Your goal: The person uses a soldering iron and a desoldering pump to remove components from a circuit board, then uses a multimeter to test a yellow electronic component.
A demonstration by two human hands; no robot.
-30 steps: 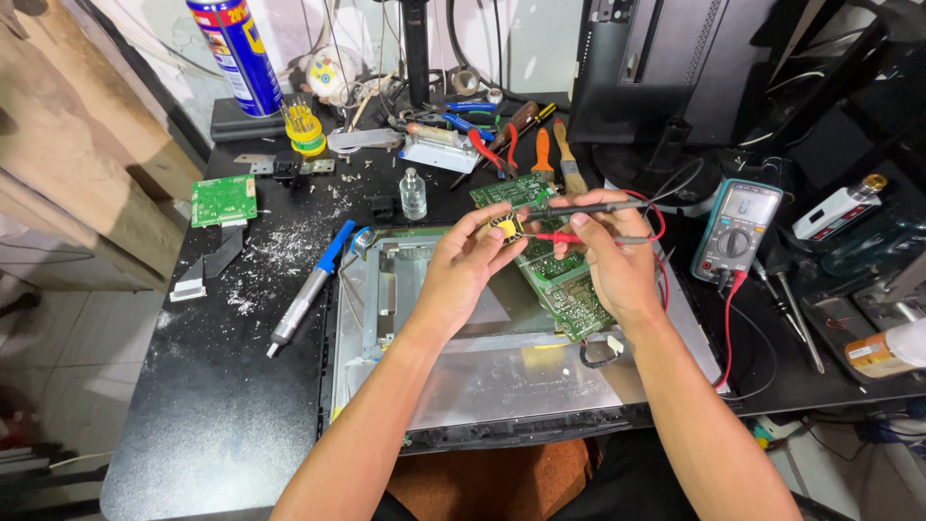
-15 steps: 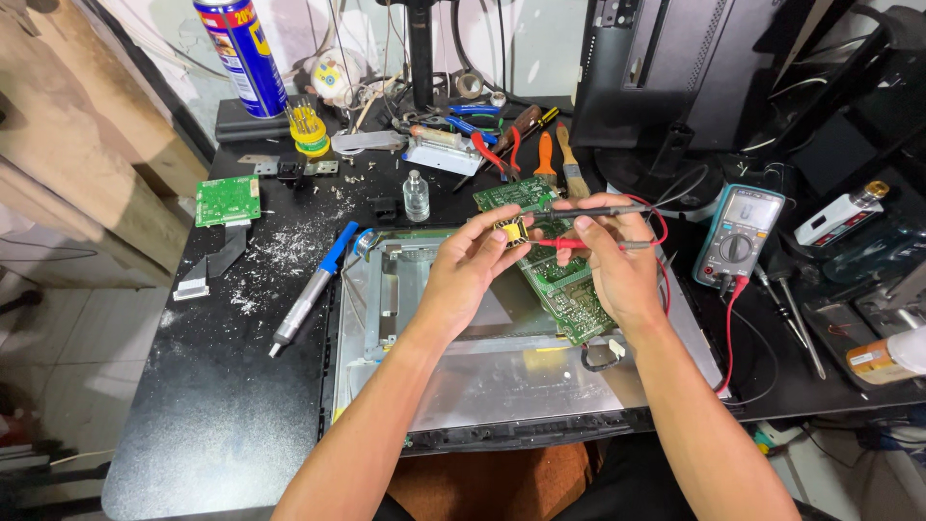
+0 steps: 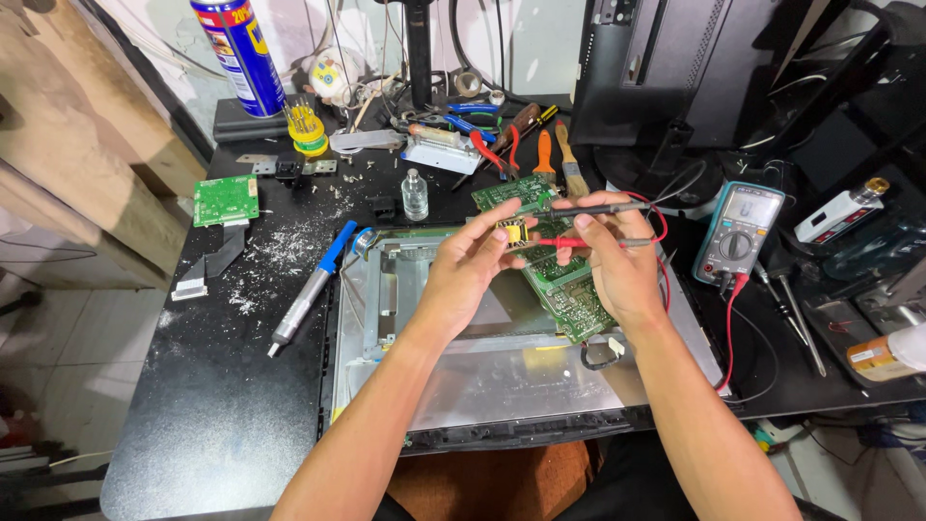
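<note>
My left hand (image 3: 470, 275) pinches a small yellow transformer part (image 3: 511, 232) above a long green circuit board (image 3: 550, 265). My right hand (image 3: 612, 262) grips a red test probe and a black test probe (image 3: 603, 208) together, their tips at the small part. The probes' red and black leads run right to a blue-cased multimeter (image 3: 739, 233). The board lies tilted on a bare metal monitor back panel (image 3: 502, 386) on the black bench.
A blue-and-silver electric screwdriver (image 3: 311, 287) lies left of the panel. A small green board (image 3: 225, 200), a spray can (image 3: 234, 53), a yellow bit holder (image 3: 309, 130), a small clear bottle (image 3: 414, 194), pliers, screwdrivers and a brush (image 3: 569, 159) sit behind. A black monitor stand (image 3: 666, 87) rises back right.
Both hands stay together over the board; the view has shifted slightly and the probe tips have stayed at the small part.
</note>
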